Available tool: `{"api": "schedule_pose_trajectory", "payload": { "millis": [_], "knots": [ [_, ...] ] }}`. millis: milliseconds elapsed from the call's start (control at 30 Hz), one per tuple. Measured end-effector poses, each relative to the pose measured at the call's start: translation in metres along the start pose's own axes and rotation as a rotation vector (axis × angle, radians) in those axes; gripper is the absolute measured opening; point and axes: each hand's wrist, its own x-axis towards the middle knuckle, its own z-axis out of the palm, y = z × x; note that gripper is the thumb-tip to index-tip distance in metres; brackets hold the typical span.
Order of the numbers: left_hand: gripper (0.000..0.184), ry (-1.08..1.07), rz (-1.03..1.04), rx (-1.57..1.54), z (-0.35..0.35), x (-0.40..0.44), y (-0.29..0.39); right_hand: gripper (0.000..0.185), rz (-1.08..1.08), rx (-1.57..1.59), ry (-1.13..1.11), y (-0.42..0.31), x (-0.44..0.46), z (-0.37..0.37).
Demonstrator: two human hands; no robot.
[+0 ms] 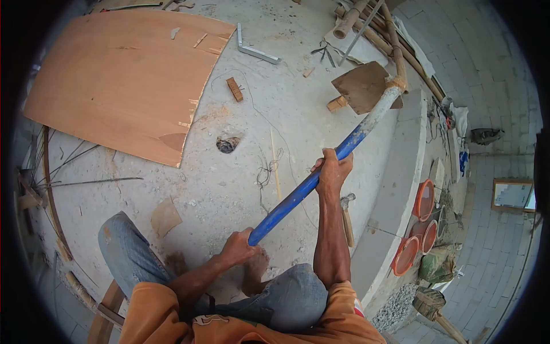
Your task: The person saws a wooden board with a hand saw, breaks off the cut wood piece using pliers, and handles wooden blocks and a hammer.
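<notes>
Both my hands grip the blue handle (292, 200) of a hoe that runs diagonally up to the right. My left hand (239, 249) is closed round its near end, close to my bare foot. Farther up, my right hand (334, 170) wraps round the middle of the handle. Past the blue part the shaft turns whitish and crusted, up to the joint with the hoe blade (362, 86). The broad brown blade is over the concrete floor beside a small wood block (337, 104); whether they touch I cannot tell. A hammer (347, 221) lies near my right forearm.
A plywood sheet (126, 80) lies at upper left, with a metal angle piece (255, 53) beside it. A hole (228, 144) and thin wires mark the floor. Along the right runs a block ledge (395, 172), with orange-rimmed buckets (405, 255) beyond. Bamboo poles (375, 37) lie at the top.
</notes>
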Motion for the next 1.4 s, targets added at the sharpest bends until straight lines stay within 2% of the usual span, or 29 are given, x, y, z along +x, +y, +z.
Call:
{"api": "schedule_pose_trajectory", "payload": {
  "millis": [233,467,533,567,633,733,767,833,867,900,933,1000,1033,1100,1233,1400],
  "knots": [
    [0.024,0.035,0.15,0.03,0.019,-0.007,-0.018,0.031,-0.084,0.065,0.017,-0.026,-0.02,-0.016],
    [0.026,0.044,0.285,0.051,0.009,0.016,0.036,0.03,-0.318,0.046,0.07,-0.12,-0.041,-0.034],
    [0.028,0.051,0.333,0.05,0.005,0.026,0.048,0.031,-0.451,0.061,0.042,-0.144,-0.048,-0.038],
    [0.028,0.083,0.418,0.078,0.004,0.034,0.055,0.031,-0.464,0.061,0.045,-0.156,-0.05,-0.038],
    [0.03,0.106,0.551,0.117,-0.004,0.049,0.079,0.031,-0.645,0.1,0.082,-0.183,-0.055,-0.041],
    [0.03,0.092,0.659,0.098,-0.015,0.065,0.121,0.027,-0.74,0.133,0.157,-0.226,-0.067,-0.038],
    [0.03,0.09,0.615,0.108,-0.014,0.069,0.127,0.026,-0.766,0.131,0.169,-0.228,-0.064,-0.04],
    [0.029,0.066,0.628,0.065,-0.012,0.069,0.12,0.025,-0.679,0.096,0.164,-0.205,-0.055,-0.034],
    [0.031,0.027,0.523,0.028,-0.01,0.062,0.102,0.024,-0.662,0.052,0.165,-0.199,-0.052,-0.033],
    [0.03,-0.036,0.349,0.01,-0.01,0.05,0.069,0.021,-0.551,0.022,0.152,-0.165,-0.048,-0.023],
    [0.03,-0.089,0.176,-0.013,-0.006,0.032,0.028,0.019,-0.355,-0.027,0.111,-0.121,-0.045,-0.011],
    [0.027,0.036,0.091,-0.167,0.02,-0.016,-0.04,0.021,0.063,-0.061,-0.005,0.017,-0.014,0.006],
    [0.027,0.04,0.083,-0.165,0.012,-0.027,-0.035,0.021,0.023,-0.017,0.009,0.017,-0.012,0.011],
    [0.025,-0.051,-0.1,-0.039,-0.01,-0.029,-0.015,0.023,0.031,-0.005,0.005,0.017,-0.024,0.011],
    [0.026,0.013,0.028,0.005,-0.005,-0.028,-0.03,0.024,0.016,0.014,-0.019,0.001,-0.03,0.011],
    [0.021,0.084,0.19,0.051,-0.008,0.002,-0.005,0.027,-0.188,0.042,0.076,-0.07,-0.042,0.003]
  ]
}}
